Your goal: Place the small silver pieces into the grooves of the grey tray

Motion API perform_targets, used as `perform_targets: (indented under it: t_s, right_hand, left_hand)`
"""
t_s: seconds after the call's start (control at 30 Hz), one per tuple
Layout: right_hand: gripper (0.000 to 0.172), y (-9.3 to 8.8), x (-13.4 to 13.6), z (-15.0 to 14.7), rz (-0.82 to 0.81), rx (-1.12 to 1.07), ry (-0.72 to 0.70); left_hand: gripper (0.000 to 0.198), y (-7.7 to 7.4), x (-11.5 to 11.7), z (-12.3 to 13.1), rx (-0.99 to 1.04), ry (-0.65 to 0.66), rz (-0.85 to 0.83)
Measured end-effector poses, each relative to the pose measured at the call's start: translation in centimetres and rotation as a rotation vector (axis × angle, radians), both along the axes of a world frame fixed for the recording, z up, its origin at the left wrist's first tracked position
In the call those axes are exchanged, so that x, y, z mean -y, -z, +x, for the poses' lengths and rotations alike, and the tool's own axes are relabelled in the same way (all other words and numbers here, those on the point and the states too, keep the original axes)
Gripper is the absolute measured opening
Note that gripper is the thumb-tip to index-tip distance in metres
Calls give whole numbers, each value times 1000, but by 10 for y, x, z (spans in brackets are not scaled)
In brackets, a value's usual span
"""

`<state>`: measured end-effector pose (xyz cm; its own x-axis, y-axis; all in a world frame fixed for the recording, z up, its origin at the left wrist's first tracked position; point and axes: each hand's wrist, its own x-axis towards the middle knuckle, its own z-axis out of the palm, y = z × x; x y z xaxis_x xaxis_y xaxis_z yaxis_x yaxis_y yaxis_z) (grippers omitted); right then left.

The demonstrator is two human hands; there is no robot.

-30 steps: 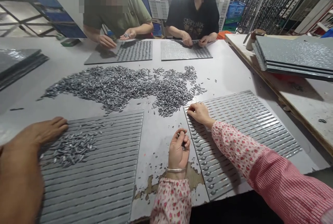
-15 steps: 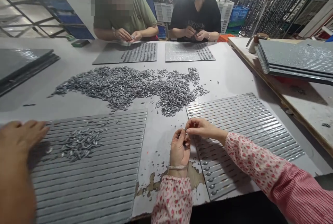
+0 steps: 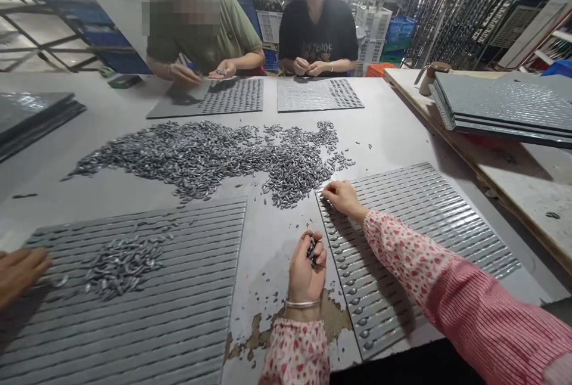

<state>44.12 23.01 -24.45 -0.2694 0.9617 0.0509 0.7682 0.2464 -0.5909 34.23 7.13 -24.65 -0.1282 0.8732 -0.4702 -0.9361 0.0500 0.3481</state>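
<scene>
My left hand [image 3: 307, 266] rests on the table, fingers curled round a small bunch of grey metal pieces [image 3: 311, 249]. My right hand [image 3: 341, 197] is pinched shut at the upper left corner of the ribbed grey tray [image 3: 429, 218] in front of me, its fingertips pressed on the top groove; what they pinch is too small to name. Several pieces lie seated in the tray's left column [image 3: 353, 289]. A large heap of the same metal pieces [image 3: 214, 155] spreads across the middle of the table.
A co-worker's hand [image 3: 20, 272] at the left edge touches a second ribbed tray [image 3: 179, 313] with a small pile of pieces [image 3: 120, 260]. Two people sit across at their own trays [image 3: 313, 94]. Stacked trays [image 3: 504, 102] lie on the right bench.
My right hand went from my left hand up to the tray's top left corner. The co-worker's hand on the left drew back toward the edge.
</scene>
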Motion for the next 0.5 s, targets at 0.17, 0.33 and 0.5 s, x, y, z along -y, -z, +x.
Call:
perform_targets:
  t_s: [0.17,0.33,0.5]
  right_hand:
    - [16,5,3,-6,109,203,5]
    - [9,5,4,-2,134,57,6]
    - [21,-12,31,8,-333,-457,-398]
  left_hand:
    - [9,1,-1,1,-34,-6,21]
    - [22,0,-1,2,-65,-17,37]
    - [20,2,-1,3,-82,-24,35]
